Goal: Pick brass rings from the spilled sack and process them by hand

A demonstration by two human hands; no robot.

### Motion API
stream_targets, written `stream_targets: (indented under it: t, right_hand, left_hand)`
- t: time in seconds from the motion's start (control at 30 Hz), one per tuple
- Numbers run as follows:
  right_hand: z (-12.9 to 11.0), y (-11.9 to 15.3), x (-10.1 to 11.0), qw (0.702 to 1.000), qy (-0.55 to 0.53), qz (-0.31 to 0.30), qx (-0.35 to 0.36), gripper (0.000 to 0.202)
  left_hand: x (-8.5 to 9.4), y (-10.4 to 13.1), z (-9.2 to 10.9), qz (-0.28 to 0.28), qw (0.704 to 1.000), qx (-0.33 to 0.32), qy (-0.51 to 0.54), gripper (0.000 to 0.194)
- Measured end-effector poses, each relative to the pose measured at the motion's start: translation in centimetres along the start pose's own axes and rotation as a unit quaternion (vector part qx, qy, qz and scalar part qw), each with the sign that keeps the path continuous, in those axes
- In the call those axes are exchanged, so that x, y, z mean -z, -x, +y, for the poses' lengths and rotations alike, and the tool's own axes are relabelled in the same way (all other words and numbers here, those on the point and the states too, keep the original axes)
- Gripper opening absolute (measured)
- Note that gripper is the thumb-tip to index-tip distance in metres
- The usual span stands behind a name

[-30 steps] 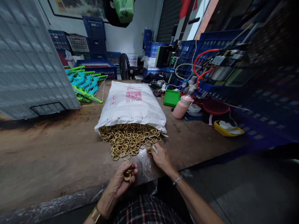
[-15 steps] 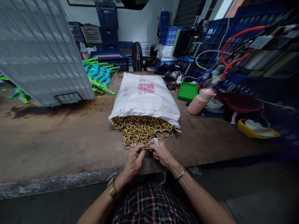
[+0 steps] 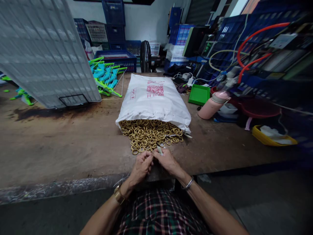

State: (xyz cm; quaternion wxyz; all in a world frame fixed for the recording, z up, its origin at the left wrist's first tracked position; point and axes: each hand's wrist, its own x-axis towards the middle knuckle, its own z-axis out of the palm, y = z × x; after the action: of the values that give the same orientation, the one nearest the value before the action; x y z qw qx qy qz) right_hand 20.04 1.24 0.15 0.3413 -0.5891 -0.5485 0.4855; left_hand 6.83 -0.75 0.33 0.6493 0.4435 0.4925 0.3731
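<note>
A white sack (image 3: pixel 156 98) with red print lies on the brown table (image 3: pixel 97 147), and many brass-coloured rings (image 3: pixel 146 135) spill from its open mouth toward me. Just in front of the rings, my left hand (image 3: pixel 142 165) is closed, fingers curled in, what it pinches too small to tell. My right hand (image 3: pixel 166 160) meets it at the fingertips, closed around a small tool with a pale handle (image 3: pixel 159 150) and a dark tip. Whatever lies between the fingertips is hidden.
At the left stands a large pale ribbed panel (image 3: pixel 53 58) beside green and blue hangers (image 3: pixel 107 76). To the right are a green tray (image 3: pixel 199 94), a pink bottle (image 3: pixel 212 106) and a yellow tray (image 3: pixel 274 138). Behind are a fan (image 3: pixel 146 56) and blue crates (image 3: pixel 116 36).
The fingertips of both hands have come together, and my left fingers are curled more tightly. The ring seen at my right fingertips is now hidden. The view has shifted slightly.
</note>
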Motion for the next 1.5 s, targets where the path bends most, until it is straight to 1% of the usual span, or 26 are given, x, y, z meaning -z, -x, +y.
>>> stream_targets:
  t: [0.1,0.3,0.37,0.43,0.5,0.57,0.63,0.7,0.77,0.87,1.0,1.13,1.23,1.37,1.43,1.5]
  right_hand:
    - [-0.2,0.1,0.0,1.000,0.004,-0.004,-0.001,0.023]
    - [-0.4,0.0,0.0,1.000,-0.004,-0.025,0.015,0.025]
    - [-0.3,-0.1,0.1,1.000,0.006,-0.018,0.020,0.026]
    - [-0.2,0.0,0.2,0.998,0.059,0.015,0.030,0.025]
    - [-0.1,0.3,0.3,0.987,0.150,0.029,0.053,0.022]
    - [0.0,0.8,0.4,0.966,0.241,0.007,0.093,0.017]
    - [0.1,1.2,0.3,0.942,0.309,-0.021,0.130,0.015]
    - [0.2,1.5,0.2,0.922,0.356,-0.032,0.147,0.017]
    - [0.3,1.6,0.1,0.910,0.386,-0.034,0.149,0.019]
    - [0.5,1.4,0.0,0.900,0.410,-0.034,0.145,0.022]
    - [0.6,1.4,-0.1,0.894,0.426,-0.027,0.136,0.022]
    - [0.6,1.4,-0.2,0.888,0.443,-0.042,0.118,0.021]
    - [0.4,1.0,0.1,0.888,0.445,-0.050,0.102,0.021]
    - [0.3,-0.1,1.0,0.901,0.428,-0.032,0.065,0.018]
    - [0.4,-0.5,1.4,0.920,0.385,-0.026,0.072,0.017]
    - [0.5,-0.7,1.3,0.950,0.302,-0.010,0.081,0.017]
  left_hand:
    - [0.1,0.0,-0.2,-0.024,0.998,0.022,0.049,0.031]
    - [0.2,0.1,-0.3,-0.045,0.992,0.034,0.117,0.033]
    - [0.2,0.1,-0.2,-0.047,0.989,0.037,0.134,0.032]
    - [0.3,0.2,0.0,-0.039,0.988,0.033,0.149,0.032]
    - [0.3,0.2,0.1,-0.028,0.987,0.027,0.156,0.032]
    - [0.4,0.2,0.0,-0.024,0.988,0.022,0.151,0.032]
    - [0.3,0.2,-0.1,-0.020,0.990,0.018,0.142,0.032]
    - [0.2,0.2,-0.2,-0.013,0.991,0.016,0.131,0.032]
    - [0.2,0.2,-0.3,-0.006,0.993,0.015,0.113,0.032]
    - [0.2,0.2,-0.3,0.004,0.997,0.013,0.078,0.032]
    - [0.2,0.1,-0.3,0.019,0.999,0.005,0.039,0.033]
    - [0.2,0.1,-0.4,0.035,0.999,0.006,0.003,0.033]
    - [0.3,0.5,-0.2,0.020,1.000,0.002,0.004,0.033]
    - [0.3,1.6,0.8,-0.053,0.998,-0.010,0.036,0.032]
    - [0.4,1.9,1.3,-0.074,0.994,-0.004,0.082,0.029]
    - [0.5,1.9,1.5,-0.075,0.988,0.009,0.137,0.028]
